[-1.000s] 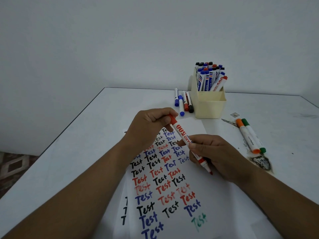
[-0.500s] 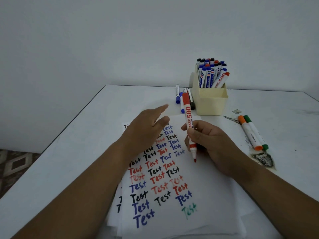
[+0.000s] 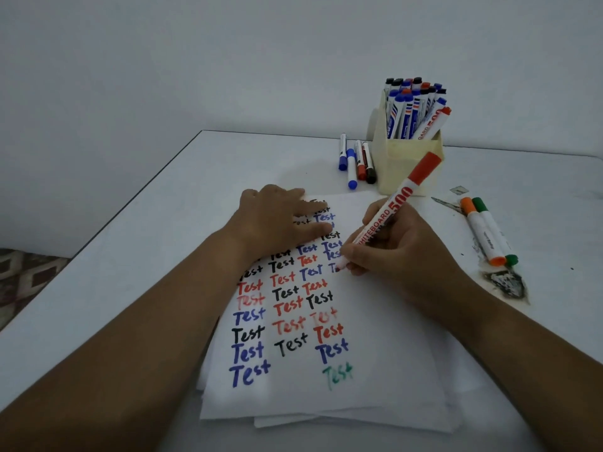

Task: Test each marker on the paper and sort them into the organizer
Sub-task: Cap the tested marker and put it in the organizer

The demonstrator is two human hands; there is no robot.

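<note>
The white table (image 3: 137, 243) carries everything, and on it the stack of white paper sheets (image 3: 375, 370) covered in rows of the word "Test" in black, red, blue and green lies under both forearms. Half a second ago the left hand (image 3: 277, 220) hovered with fingers lifted; now it lies flat, fingers straight, pressing the upper part of the top sheet. The right hand (image 3: 391, 252) has also changed: earlier it held the red-capped white whiteboard marker (image 3: 390, 213) nearly upright with the tip clear of the sheet, whereas now the marker leans away to the upper right and its tip meets the paper just beside the blue writing in the right column. The fingers and thumb are curled round the lower barrel close to the tip, so most of the marker, with the red cap on its far end, juts out above the hand.

Behind it stands the cream plastic organizer box (image 3: 408, 171), packed with upright markers capped in blue, black and red. Four loose markers (image 3: 357, 161) lie just left of the box. To the right lie an orange-capped marker (image 3: 479, 231) and a green-capped marker (image 3: 494, 231), side by side and touching, near a dark smudged stain (image 3: 505, 283).
</note>
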